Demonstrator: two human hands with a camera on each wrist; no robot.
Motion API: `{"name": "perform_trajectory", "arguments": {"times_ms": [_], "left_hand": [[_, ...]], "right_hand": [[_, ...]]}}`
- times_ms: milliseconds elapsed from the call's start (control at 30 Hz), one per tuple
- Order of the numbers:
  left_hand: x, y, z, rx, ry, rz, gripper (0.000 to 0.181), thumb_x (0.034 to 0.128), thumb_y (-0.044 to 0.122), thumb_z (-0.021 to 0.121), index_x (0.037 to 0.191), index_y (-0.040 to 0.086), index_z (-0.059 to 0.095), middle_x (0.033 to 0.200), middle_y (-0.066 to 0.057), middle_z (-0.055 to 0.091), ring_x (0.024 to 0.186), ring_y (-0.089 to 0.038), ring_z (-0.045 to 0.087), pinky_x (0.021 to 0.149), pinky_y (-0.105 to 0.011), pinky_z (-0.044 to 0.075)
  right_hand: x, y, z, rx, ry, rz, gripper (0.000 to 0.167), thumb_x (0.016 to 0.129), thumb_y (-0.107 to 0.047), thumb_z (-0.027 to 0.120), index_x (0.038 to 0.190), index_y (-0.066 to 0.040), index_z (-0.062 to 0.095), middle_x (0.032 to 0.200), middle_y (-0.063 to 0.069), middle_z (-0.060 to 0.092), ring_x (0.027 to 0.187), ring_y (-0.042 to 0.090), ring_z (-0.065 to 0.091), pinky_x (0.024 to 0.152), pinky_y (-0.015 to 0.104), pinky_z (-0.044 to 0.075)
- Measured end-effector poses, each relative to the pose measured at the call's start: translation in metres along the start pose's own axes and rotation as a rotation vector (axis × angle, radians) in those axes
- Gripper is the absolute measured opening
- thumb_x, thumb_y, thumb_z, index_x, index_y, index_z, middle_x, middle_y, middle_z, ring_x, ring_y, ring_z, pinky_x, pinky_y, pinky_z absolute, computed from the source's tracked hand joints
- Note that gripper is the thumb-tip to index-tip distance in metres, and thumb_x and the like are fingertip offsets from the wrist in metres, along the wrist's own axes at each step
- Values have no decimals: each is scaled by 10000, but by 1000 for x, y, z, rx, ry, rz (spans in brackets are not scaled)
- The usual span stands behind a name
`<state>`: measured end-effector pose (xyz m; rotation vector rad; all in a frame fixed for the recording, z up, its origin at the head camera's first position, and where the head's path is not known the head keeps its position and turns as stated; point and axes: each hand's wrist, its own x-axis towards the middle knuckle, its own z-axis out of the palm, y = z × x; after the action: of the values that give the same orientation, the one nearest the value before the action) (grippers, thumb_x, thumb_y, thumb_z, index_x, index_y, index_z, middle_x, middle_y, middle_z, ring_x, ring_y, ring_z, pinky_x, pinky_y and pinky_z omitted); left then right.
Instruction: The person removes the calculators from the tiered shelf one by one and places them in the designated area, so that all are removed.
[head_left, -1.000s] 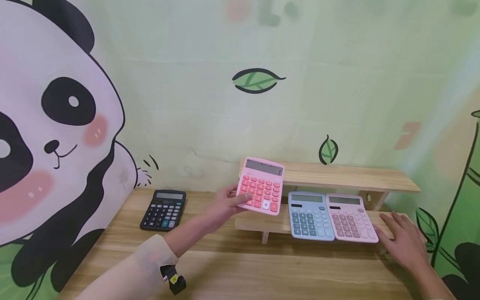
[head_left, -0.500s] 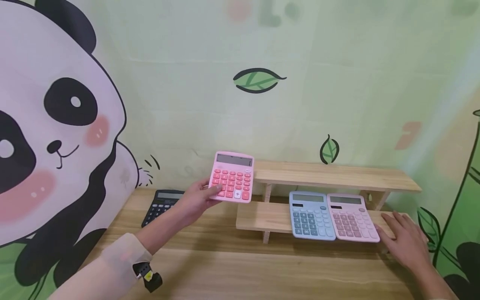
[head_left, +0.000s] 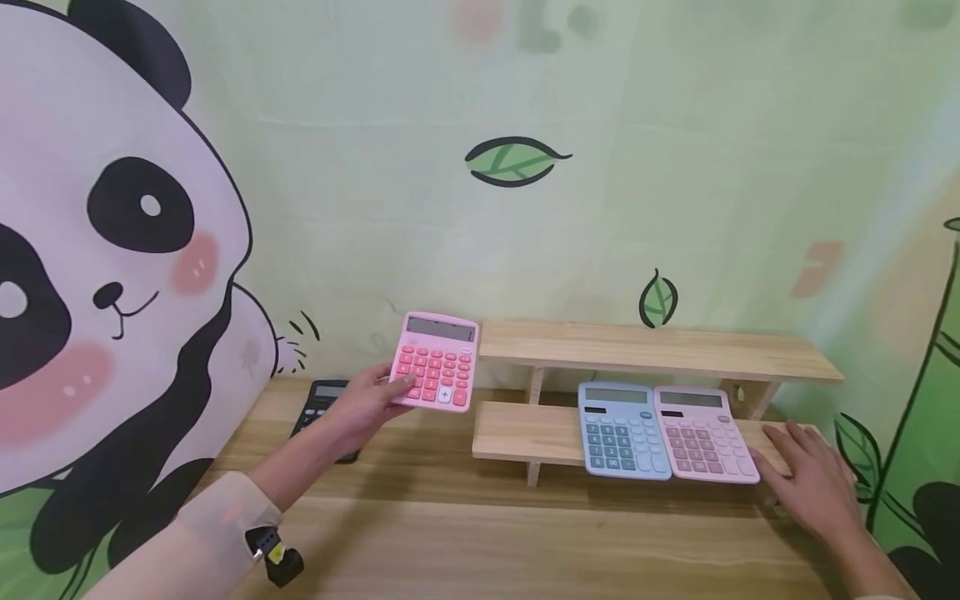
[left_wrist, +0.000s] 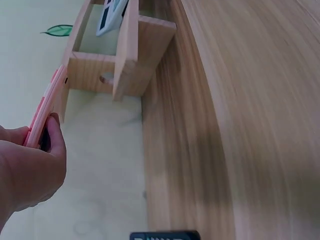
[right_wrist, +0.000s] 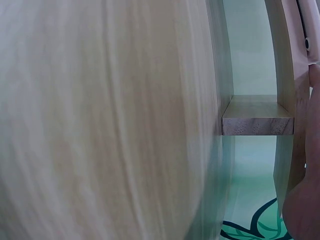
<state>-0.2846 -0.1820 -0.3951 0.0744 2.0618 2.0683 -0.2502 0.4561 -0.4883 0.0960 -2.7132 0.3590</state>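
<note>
My left hand (head_left: 365,406) grips a pink calculator (head_left: 437,362) by its lower left corner, thumb over the keys and fingers behind, held up left of the wooden shelf. In the left wrist view the calculator (left_wrist: 45,107) appears edge-on. On the shelf's lower tier, a blue calculator (head_left: 652,450) and a pale pink calculator (head_left: 723,460) lean side by side. My right hand (head_left: 813,483) rests on the right end of that tier with fingers spread, its thumb by the pale pink calculator's edge. A black calculator (head_left: 348,457) lies on the desk, partly hidden behind my left forearm.
The two-tier wooden shelf (head_left: 660,350) stands at the back right of the wooden desk (head_left: 540,550). Behind it hangs a green wall cloth (head_left: 375,208) printed with a panda and leaves.
My left hand has carried the pink calculator leftward, away from the shelf's left end, and its forearm now covers much of the black calculator. The right hand has stayed in place.
</note>
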Motion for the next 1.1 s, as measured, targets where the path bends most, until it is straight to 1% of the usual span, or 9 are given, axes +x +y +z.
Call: {"name": "perform_trajectory", "arguments": {"times_ms": [267, 367, 500, 633, 767, 867, 967, 1100], "left_hand": [[-2, -16, -20, 4, 40, -36, 578, 1138, 219, 515, 1612, -39, 310, 1481, -218, 570, 1299, -285, 635, 1082, -345, 550], [-2, -25, -27, 16, 60, -56, 573, 1141, 208, 502, 1611, -50, 299, 1466, -222, 575, 1271, -273, 649, 1094, -363, 544], [-3, -42, -34, 36, 84, -89, 559, 1144, 200, 492, 1599, -67, 307, 1428, -225, 597, 1205, -246, 677, 1141, -430, 508], [-5, -57, -36, 38, 110, -120, 578, 1141, 204, 503, 1597, -85, 298, 1418, -233, 601, 1178, -239, 679, 1174, -476, 472], [-7, -71, -37, 64, 127, -145, 591, 1134, 209, 525, 1579, -111, 305, 1390, -235, 618, 1154, -247, 688, 1141, -470, 505], [-8, -79, -36, 66, 135, -165, 566, 1129, 187, 531, 1569, -109, 333, 1379, -228, 625, 1154, -254, 693, 1104, -447, 538], [-9, -85, -37, 30, 138, -181, 538, 1129, 153, 520, 1563, -109, 342, 1409, -243, 597, 1195, -275, 677, 1101, -432, 542], [-9, -91, -38, -18, 133, -186, 529, 1130, 126, 505, 1559, -129, 328, 1446, -272, 552, 1239, -299, 649, 1114, -437, 531]], "right_hand": [[1, 0, -2, -12, 11, -5, 632, 1082, -462, 535, 1465, 41, 520, 1524, 408, 393, 1428, 628, 291, 1090, 841, 225], [2, 0, -3, -10, 16, -13, 628, 1080, -455, 537, 1463, 42, 521, 1524, 408, 394, 1421, 636, 294, 1088, 847, 223], [2, -1, -4, -6, 16, -13, 627, 1076, -455, 544, 1457, 43, 527, 1520, 413, 394, 1412, 638, 301, 1079, 855, 223], [1, -2, -3, -5, 5, -10, 636, 1078, -463, 538, 1465, 42, 521, 1526, 412, 386, 1425, 630, 291, 1083, 850, 223], [0, -2, -1, -4, 7, -7, 634, 1077, -461, 541, 1463, 42, 521, 1526, 408, 391, 1427, 626, 289, 1077, 851, 228], [-1, -1, 0, -5, 9, -5, 629, 1076, -457, 546, 1458, 43, 524, 1522, 408, 397, 1421, 627, 294, 1072, 852, 232], [-1, -2, 0, -3, 7, -3, 629, 1077, -458, 544, 1460, 41, 522, 1521, 408, 397, 1422, 628, 292, 1071, 853, 231], [-1, -2, 1, 1, 7, -2, 631, 1078, -458, 541, 1464, 40, 519, 1523, 407, 394, 1428, 627, 286, 1069, 854, 230]]}}
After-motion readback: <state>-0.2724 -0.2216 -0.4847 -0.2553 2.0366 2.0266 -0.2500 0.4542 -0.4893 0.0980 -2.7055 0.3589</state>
